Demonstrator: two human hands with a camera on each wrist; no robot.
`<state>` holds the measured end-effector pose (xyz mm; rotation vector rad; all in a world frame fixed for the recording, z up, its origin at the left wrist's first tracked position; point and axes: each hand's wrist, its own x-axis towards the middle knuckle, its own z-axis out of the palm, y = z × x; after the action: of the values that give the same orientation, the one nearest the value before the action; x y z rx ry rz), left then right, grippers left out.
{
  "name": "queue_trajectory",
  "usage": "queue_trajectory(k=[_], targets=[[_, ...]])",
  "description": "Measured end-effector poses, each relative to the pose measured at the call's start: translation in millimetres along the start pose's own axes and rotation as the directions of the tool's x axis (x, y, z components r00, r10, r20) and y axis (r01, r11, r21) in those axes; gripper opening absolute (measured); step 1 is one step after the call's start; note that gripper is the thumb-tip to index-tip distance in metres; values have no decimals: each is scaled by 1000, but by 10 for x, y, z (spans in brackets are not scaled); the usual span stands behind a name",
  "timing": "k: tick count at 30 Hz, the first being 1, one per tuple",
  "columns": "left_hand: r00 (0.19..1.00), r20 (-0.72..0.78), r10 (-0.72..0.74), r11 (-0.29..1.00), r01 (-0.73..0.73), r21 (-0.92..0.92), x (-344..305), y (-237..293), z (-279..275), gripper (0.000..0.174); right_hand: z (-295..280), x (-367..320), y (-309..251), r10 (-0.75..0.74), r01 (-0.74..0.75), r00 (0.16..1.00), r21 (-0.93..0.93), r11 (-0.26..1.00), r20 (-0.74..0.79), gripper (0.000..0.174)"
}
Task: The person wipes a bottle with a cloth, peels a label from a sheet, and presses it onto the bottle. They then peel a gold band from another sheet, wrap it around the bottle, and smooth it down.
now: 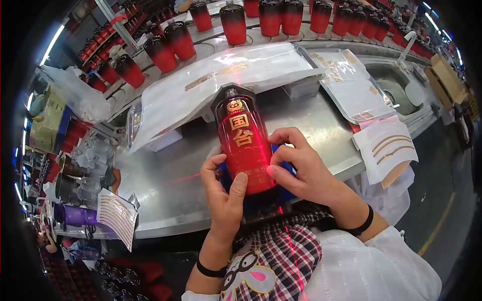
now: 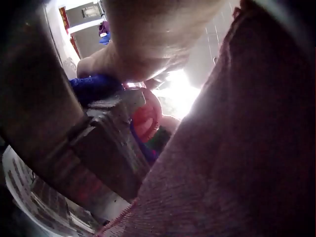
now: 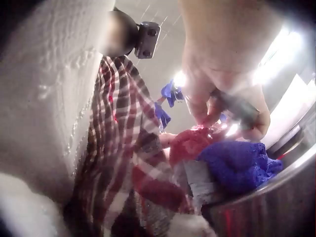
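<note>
A red bottle (image 1: 246,145), dark at the shoulders with gold characters, lies tilted in a blue-lined holder, its neck pointing away from the person. The left hand (image 1: 224,195) rests along its left side, thumb and fingers spread on it. On the right side, the right hand (image 1: 309,173) has bent fingers, with thumb and fingertips touching the lower front near small lettering. A red laser line crosses the bottle there. In the right wrist view, the right hand (image 3: 222,84) is above the red bottle base (image 3: 190,145) and blue cloth (image 3: 239,165).
White sheets with gold stickers (image 1: 175,95) lie behind the bottle. More sticker sheets (image 1: 386,148) hang at the right edge, and another (image 1: 117,215) at the left. Several red bottles (image 1: 233,25) line a conveyor at the back. A sink (image 1: 396,83) is at the right.
</note>
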<state>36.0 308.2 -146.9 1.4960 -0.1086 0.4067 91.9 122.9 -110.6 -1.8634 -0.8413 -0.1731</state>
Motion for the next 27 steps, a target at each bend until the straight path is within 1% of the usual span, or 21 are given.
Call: queue_trajectory(k=[2, 5, 8, 11, 14, 17, 20, 27], targets=[[999, 32, -6, 1000, 6, 7, 0, -2, -18, 48, 0, -2, 11, 0, 0, 1000, 2, 1000, 4, 13], [998, 42, 42, 995, -46, 94, 7, -49, -53, 49, -2, -3, 8, -3, 3, 1000, -4, 1000, 7, 13], [1000, 6, 26, 999, -26, 24, 9, -28, -20, 52, -1, -8, 7, -2, 2, 1000, -9, 1000, 7, 13], [1000, 22, 17, 1000, -17, -4, 14, 0, -15, 53, 3, -11, 20, -5, 5, 1000, -8, 1000, 5, 14], [998, 57, 18, 999, -21, 48, 1, -18, -51, 51, 6, -7, 17, -11, 11, 1000, -13, 1000, 0, 14], [998, 69, 9, 999, -12, 31, -4, -16, -56, 51, 6, -4, 15, -11, 11, 1000, -9, 1000, -1, 14], [998, 64, 31, 999, -30, -22, 2, -38, -53, 49, 5, -6, 11, -9, 9, 1000, -2, 1000, -1, 14], [1000, 12, 11, 999, -11, -35, -7, -45, -30, 41, 11, -13, 21, -4, 4, 1000, -3, 1000, -8, 15]])
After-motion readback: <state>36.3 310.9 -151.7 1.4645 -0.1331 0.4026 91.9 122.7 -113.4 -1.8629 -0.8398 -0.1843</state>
